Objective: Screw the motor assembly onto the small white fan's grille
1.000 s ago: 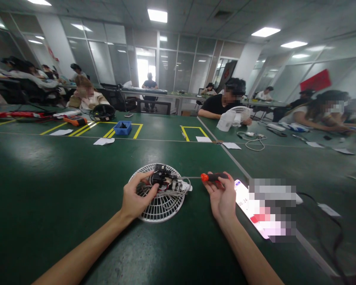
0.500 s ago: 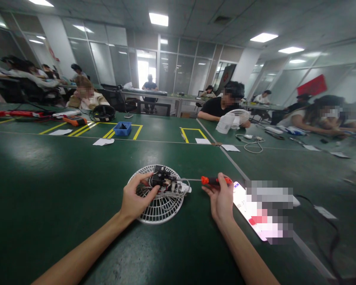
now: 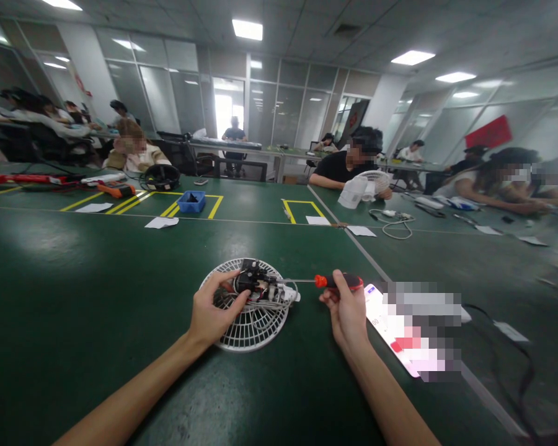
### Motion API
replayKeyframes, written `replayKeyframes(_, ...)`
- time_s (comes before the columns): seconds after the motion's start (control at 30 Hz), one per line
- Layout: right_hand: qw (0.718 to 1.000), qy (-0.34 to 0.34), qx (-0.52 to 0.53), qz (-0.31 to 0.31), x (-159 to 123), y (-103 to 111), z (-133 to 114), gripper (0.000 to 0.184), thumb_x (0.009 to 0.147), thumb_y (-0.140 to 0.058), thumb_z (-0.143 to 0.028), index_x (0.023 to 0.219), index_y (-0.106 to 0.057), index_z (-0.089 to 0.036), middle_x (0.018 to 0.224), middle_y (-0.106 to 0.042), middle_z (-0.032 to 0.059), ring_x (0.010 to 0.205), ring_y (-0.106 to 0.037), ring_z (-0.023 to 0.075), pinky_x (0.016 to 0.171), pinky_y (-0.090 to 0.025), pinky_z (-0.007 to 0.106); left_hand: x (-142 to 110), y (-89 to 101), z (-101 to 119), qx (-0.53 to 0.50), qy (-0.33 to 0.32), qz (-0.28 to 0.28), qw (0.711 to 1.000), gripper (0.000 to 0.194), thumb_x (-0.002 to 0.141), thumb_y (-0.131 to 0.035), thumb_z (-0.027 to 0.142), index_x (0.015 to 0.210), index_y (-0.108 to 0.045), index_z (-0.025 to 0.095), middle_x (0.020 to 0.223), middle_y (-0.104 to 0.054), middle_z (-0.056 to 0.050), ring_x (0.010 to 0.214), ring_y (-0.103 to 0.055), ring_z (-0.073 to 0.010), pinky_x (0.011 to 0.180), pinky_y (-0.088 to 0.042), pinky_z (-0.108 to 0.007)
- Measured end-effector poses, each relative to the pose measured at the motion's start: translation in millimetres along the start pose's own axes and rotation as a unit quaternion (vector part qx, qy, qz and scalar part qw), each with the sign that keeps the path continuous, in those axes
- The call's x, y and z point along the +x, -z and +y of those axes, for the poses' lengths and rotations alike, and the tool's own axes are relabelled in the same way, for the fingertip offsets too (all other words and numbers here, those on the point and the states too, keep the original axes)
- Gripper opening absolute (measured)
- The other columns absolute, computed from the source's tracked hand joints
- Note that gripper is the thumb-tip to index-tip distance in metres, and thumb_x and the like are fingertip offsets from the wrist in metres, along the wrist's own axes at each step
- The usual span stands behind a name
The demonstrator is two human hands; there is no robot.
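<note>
A white round fan grille point(image 3: 251, 325) lies flat on the green table point(image 3: 74, 297) in front of me. On it sits a small black motor unit with wires point(image 3: 260, 286). My left hand point(image 3: 211, 313) grips the left side of that motor unit, fingers curled round it. My right hand point(image 3: 346, 306) is closed on a screwdriver with a red and black handle point(image 3: 339, 282). Its thin shaft points left and reaches the motor unit.
A phone with a lit screen point(image 3: 390, 328) lies just right of my right hand, with a black cable point(image 3: 497, 316) beyond. Further back are a blue bin point(image 3: 191, 201), paper slips, yellow floor-tape marks and several seated people; one holds a white fan point(image 3: 367, 184).
The screwdriver handle has turned slightly in my right-hand fingers and the hand has shifted a little. My left hand stays on the motor unit.
</note>
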State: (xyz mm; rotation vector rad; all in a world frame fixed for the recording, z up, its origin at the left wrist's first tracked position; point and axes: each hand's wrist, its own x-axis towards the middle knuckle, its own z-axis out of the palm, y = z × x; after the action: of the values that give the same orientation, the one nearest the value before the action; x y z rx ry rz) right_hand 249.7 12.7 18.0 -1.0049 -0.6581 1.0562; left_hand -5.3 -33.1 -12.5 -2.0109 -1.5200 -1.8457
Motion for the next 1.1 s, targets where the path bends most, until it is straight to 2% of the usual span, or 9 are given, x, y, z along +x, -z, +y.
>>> replayKeyframes(0.1, 0.999, -0.030, 0.032, -0.001, -0.3, 0.7, 0.2, 0.051, 0.062, -0.089, -0.044, 0.088, -0.049, -0.024, 0.065, -0.065, -0.0077, 0.054, -0.062, 0.0131, 0.052, -0.056, 0.025, -0.6, 0.1, -0.4, 0.000, -0.004, -0.002, 1.000, 0.034, 0.084, -0.076, 0.028, 0.116, -0.068, 0.019, 0.080, -0.065, 0.002, 0.072, -0.065, -0.0145, 0.074, -0.055, -0.030)
replayKeyframes(0.2, 0.996, -0.039, 0.081, -0.005, 1.0, 2.6, 0.1, 0.044, 0.059, -0.083, -0.031, 0.089, -0.051, -0.024, 0.072, -0.067, -0.0073, 0.067, -0.069, 0.0166, 0.063, -0.061, 0.032, -1.2, -0.1, -0.5, -0.003, -0.006, -0.006, 1.000, 0.035, 0.085, -0.075, 0.027, 0.117, -0.067, 0.018, 0.081, -0.064, 0.001, 0.073, -0.064, -0.0146, 0.074, -0.054, -0.030)
replayKeyframes(0.27, 0.996, -0.043, 0.081, -0.014, 2.0, 3.3, -0.6, 0.041, 0.058, -0.078, -0.025, 0.088, -0.051, -0.024, 0.072, -0.067, -0.0076, 0.067, -0.069, 0.0161, 0.063, -0.059, 0.031, -0.7, -0.3, -0.1, -0.004, -0.007, -0.007, 1.000, 0.035, 0.085, -0.074, 0.026, 0.117, -0.067, 0.018, 0.082, -0.064, 0.001, 0.073, -0.064, -0.0147, 0.074, -0.054, -0.029)
replayKeyframes(0.47, 0.997, -0.050, 0.059, -0.016, 0.1, -1.0, -0.7, 0.045, 0.056, -0.082, -0.024, 0.081, -0.044, -0.024, 0.061, -0.058, -0.0119, 0.046, -0.052, 0.0083, 0.047, -0.044, 0.020, 0.5, -0.1, 0.4, -0.004, -0.016, -0.012, 1.000, 0.034, 0.085, -0.073, 0.024, 0.118, -0.066, 0.019, 0.082, -0.063, 0.002, 0.073, -0.063, -0.0138, 0.074, -0.053, -0.028)
replayKeyframes(0.6, 0.992, -0.098, 0.076, -0.007, -1.2, -3.1, 4.2, 0.048, 0.059, -0.088, -0.031, 0.082, -0.047, -0.024, 0.059, -0.056, -0.0124, 0.042, -0.045, 0.0058, 0.042, -0.038, 0.018, -1.2, 0.5, -0.8, -0.009, -0.019, -0.017, 1.000, 0.034, 0.086, -0.071, 0.023, 0.119, -0.065, 0.019, 0.083, -0.062, 0.001, 0.074, -0.062, -0.0139, 0.075, -0.054, -0.029)
replayKeyframes(0.73, 0.991, -0.117, 0.061, -0.008, 0.2, -0.5, 6.3, 0.046, 0.062, -0.093, -0.035, 0.084, -0.055, -0.023, 0.062, -0.064, -0.0082, 0.048, -0.055, 0.0086, 0.046, -0.046, 0.018, -1.9, 1.1, -1.5, -0.010, -0.012, -0.018, 1.000, 0.034, 0.085, -0.070, 0.023, 0.119, -0.065, 0.019, 0.084, -0.063, 0.000, 0.076, -0.063, -0.0147, 0.077, -0.054, -0.030)
replayKeyframes(0.83, 0.993, -0.098, 0.067, -0.009, 0.4, 1.1, 3.9, 0.046, 0.062, -0.096, -0.036, 0.086, -0.059, -0.023, 0.076, -0.073, -0.0045, 0.068, -0.071, 0.0137, 0.060, -0.058, 0.024, -0.6, 2.2, -0.4, -0.013, -0.018, -0.019, 1.000, 0.032, 0.086, -0.067, 0.021, 0.118, -0.066, 0.018, 0.083, -0.064, 0.000, 0.074, -0.063, -0.0148, 0.076, -0.055, -0.030)
replayKeyframes(0.93, 0.993, -0.083, 0.084, -0.015, -0.3, 0.3, 1.1, 0.047, 0.060, -0.098, -0.036, 0.083, -0.059, -0.022, 0.079, -0.073, -0.0046, 0.076, -0.075, 0.0159, 0.073, -0.064, 0.029, 1.0, 3.1, 1.4, -0.015, -0.021, -0.015, 1.000, 0.031, 0.086, -0.064, 0.019, 0.116, -0.066, 0.018, 0.082, -0.065, 0.000, 0.071, -0.063, -0.0140, 0.073, -0.055, -0.029)
replayKeyframes(1.1, 0.994, -0.092, 0.051, 0.000, -1.3, -1.1, 1.5, 0.056, 0.056, -0.099, -0.046, 0.084, -0.058, -0.021, 0.071, -0.072, -0.0034, 0.066, -0.072, 0.0154, 0.061, -0.062, 0.026, 1.8, 3.5, 3.1, -0.013, -0.018, -0.007, 1.000, 0.030, 0.085, -0.064, 0.020, 0.115, -0.067, 0.017, 0.080, -0.066, 0.000, 0.071, -0.064, -0.0144, 0.072, -0.055, -0.028)
